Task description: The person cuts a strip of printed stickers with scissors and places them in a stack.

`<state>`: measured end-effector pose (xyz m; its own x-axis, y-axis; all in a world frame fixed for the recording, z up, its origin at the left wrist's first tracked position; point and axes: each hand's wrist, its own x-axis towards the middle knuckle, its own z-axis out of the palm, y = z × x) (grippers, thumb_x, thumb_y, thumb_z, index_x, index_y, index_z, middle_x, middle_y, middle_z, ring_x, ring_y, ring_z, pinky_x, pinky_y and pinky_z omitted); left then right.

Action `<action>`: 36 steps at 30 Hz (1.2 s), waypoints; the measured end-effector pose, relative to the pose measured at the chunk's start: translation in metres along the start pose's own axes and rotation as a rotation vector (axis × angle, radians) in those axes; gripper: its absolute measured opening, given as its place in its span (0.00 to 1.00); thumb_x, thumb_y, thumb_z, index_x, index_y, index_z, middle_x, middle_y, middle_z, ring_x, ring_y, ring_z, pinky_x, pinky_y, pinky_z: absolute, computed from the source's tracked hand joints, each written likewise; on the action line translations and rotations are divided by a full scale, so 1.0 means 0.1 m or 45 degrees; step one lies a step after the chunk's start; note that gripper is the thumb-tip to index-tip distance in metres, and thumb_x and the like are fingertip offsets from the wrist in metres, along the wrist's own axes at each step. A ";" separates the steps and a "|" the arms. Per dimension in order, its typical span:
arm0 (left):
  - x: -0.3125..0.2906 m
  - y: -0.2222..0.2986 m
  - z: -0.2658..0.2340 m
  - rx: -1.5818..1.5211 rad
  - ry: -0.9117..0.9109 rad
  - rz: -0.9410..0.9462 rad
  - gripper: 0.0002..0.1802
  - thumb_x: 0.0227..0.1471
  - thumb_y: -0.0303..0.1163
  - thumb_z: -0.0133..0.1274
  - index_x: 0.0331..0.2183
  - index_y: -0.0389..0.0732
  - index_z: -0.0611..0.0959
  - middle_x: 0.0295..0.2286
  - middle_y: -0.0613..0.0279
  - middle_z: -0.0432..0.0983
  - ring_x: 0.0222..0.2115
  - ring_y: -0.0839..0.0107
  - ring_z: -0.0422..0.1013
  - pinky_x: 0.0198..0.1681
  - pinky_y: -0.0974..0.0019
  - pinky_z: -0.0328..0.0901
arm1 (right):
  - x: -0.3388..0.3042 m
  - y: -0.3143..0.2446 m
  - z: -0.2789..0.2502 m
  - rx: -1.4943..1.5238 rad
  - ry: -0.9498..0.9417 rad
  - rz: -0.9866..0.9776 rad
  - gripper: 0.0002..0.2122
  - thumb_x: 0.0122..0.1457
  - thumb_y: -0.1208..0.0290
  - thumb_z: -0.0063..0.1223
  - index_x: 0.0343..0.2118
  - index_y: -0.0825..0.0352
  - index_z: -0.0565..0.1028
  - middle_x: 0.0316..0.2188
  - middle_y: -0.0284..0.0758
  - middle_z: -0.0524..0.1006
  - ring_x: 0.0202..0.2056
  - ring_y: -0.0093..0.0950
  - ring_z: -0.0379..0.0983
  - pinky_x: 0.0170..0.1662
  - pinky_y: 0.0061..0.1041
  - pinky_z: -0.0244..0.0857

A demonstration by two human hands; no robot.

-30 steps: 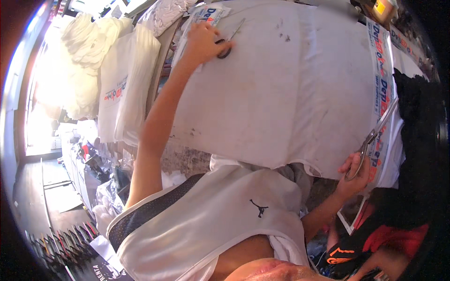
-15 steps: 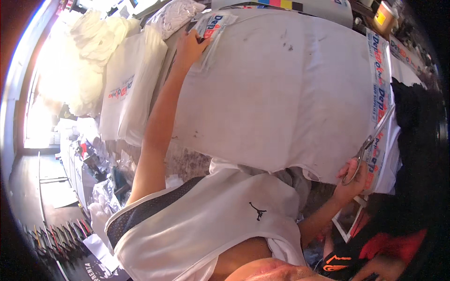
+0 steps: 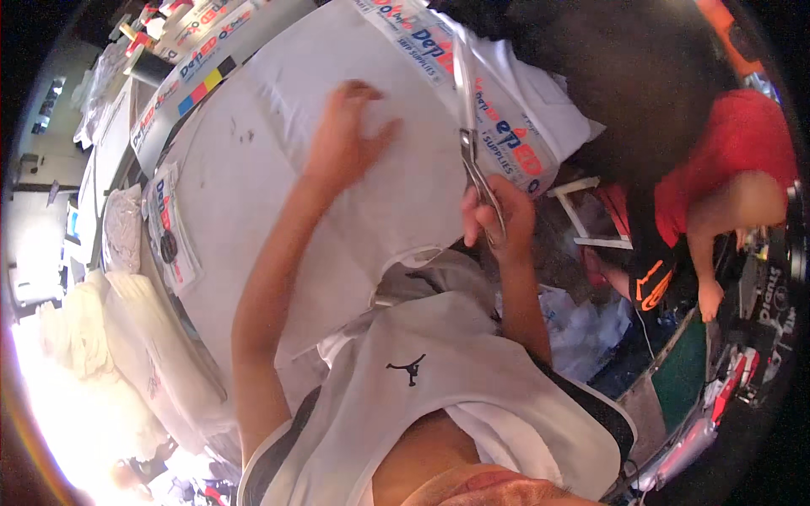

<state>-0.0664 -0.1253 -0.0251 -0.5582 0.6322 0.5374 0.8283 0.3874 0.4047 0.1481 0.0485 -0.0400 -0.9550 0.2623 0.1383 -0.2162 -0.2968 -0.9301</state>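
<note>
My right hand (image 3: 506, 221) is closed round the handles of large metal scissors (image 3: 469, 150). Their long blades point away from me and lie over a white strip printed in blue and red (image 3: 506, 139), at the right edge of the worktable. My left hand (image 3: 344, 143) hovers over the pale, stained cloth cover (image 3: 295, 202) of the table, thumb apart from the fingers, holding nothing. To the left, a small stack of printed white pieces (image 3: 173, 240) lies on the table with a dark object on top. White sheet material (image 3: 553, 105) sticks out past the printed strip.
A printed roll or sheet with colour bars (image 3: 202, 91) lies along the far left edge. Cream bundles (image 3: 126, 337) sit at the left. Another person in a red shirt (image 3: 734, 143) is at the right, near a white frame (image 3: 582, 215). Clear plastic (image 3: 582, 329) lies below the table.
My view has swung to the right. My left hand has let go of the stack and moved across toward the printed strip. The scissors stay in my right hand.
</note>
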 end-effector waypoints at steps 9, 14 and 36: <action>0.67 0.69 0.90 0.155 -0.132 0.123 0.33 0.47 0.50 0.63 0.46 0.34 0.78 0.49 0.49 0.71 0.51 0.48 0.67 0.56 0.52 0.63 | -0.68 -0.27 -0.49 -0.144 0.452 -0.108 0.28 0.54 0.43 0.62 0.32 0.71 0.73 0.16 0.30 0.70 0.15 0.20 0.67 0.17 0.19 0.61; 0.80 0.46 0.93 0.106 -0.260 0.188 0.19 0.50 0.43 0.62 0.37 0.38 0.84 0.40 0.53 0.78 0.45 0.52 0.73 0.50 0.55 0.68 | -0.74 -0.24 -0.54 -0.086 0.485 -0.041 0.27 0.55 0.45 0.62 0.34 0.72 0.73 0.16 0.30 0.70 0.15 0.20 0.67 0.18 0.19 0.62; 0.75 0.36 0.98 0.109 -0.110 0.202 0.25 0.45 0.51 0.65 0.40 0.46 0.82 0.53 0.48 0.68 0.53 0.47 0.66 0.56 0.48 0.61 | -0.74 -0.05 -0.63 -0.009 0.359 0.014 0.25 0.58 0.47 0.59 0.33 0.72 0.74 0.17 0.31 0.71 0.14 0.20 0.67 0.17 0.19 0.61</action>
<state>-0.0734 0.0016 -0.0425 -0.4169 0.7437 0.5226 0.9088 0.3314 0.2535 0.2328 0.0883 -0.0666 -0.8628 0.5046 0.0291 -0.2038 -0.2945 -0.9337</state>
